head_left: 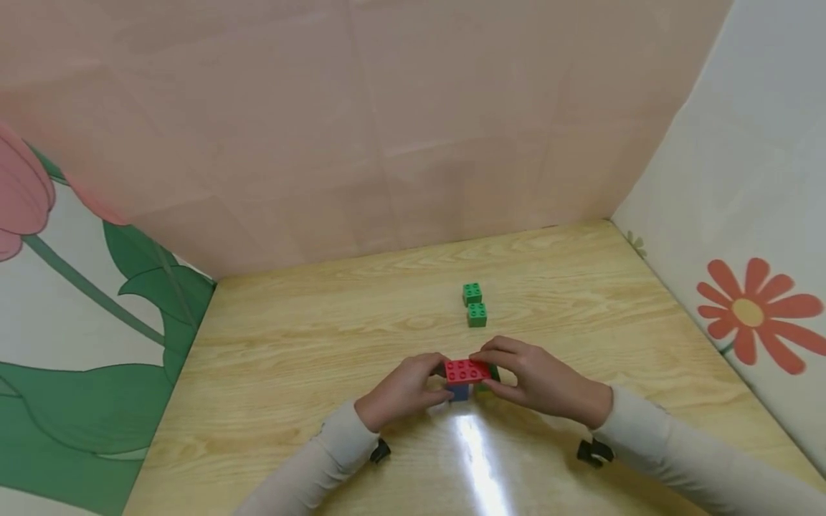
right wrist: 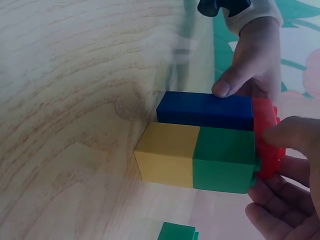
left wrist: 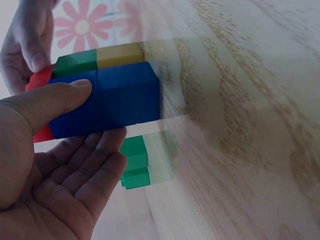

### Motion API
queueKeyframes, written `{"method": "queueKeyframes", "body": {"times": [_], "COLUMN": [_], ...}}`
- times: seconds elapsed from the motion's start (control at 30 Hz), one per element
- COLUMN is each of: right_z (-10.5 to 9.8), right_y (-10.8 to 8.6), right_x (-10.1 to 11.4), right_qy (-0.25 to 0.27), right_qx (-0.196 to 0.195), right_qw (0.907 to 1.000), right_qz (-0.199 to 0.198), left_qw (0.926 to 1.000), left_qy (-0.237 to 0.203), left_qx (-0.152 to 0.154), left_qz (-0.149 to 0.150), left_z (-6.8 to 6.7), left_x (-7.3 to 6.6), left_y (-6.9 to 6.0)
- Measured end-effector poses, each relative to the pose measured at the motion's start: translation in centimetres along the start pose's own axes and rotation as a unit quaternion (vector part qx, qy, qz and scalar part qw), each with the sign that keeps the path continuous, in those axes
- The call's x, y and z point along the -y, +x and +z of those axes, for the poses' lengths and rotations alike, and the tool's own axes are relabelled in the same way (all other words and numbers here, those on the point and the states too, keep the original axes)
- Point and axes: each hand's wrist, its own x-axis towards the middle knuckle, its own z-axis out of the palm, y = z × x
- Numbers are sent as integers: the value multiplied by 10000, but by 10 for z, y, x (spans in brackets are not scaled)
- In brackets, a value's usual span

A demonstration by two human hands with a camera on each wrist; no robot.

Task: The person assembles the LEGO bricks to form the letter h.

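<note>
A red brick (head_left: 467, 371), studs up, spans the top of two short stacks standing side by side on the table. One stack is two blue bricks (left wrist: 127, 95); the other is a green brick (right wrist: 225, 160) above a yellow brick (right wrist: 167, 155). Some green studs show beside the red brick, and whether it is fully seated there I cannot tell. My left hand (head_left: 405, 387) pinches the upper blue brick, thumb on its near face and fingers on the far side. With thumb and fingers, my right hand (head_left: 535, 376) grips the red brick at its right end.
Two small green bricks (head_left: 477, 315) stand behind the stacks, one just behind the other. The wood-grain table (head_left: 290, 330) meets a pink back wall (head_left: 361, 143) and a right wall with a red flower (head_left: 748, 312). A glare streak lies in front of the stacks.
</note>
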Motion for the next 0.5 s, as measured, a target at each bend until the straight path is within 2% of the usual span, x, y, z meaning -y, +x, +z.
{"method": "queueKeyframes", "body": {"times": [0.13, 0.33, 0.5], "right_z": [-4, -11, -22], "right_y": [1, 4, 10], "right_x": [0, -4, -15], "right_qy": [100, 157, 265], "right_qx": [49, -312, -507], "right_qw": [9999, 9994, 9981], "right_qz": [74, -49, 234], "left_qw": [10000, 10000, 9999], "left_qy": [13, 45, 38], "left_qx": [4, 22, 38], "left_qz": [-13, -83, -111], "left_z": [-1, -1, -1], "left_x": [-1, -1, -1], "left_y": [0, 0, 1]}}
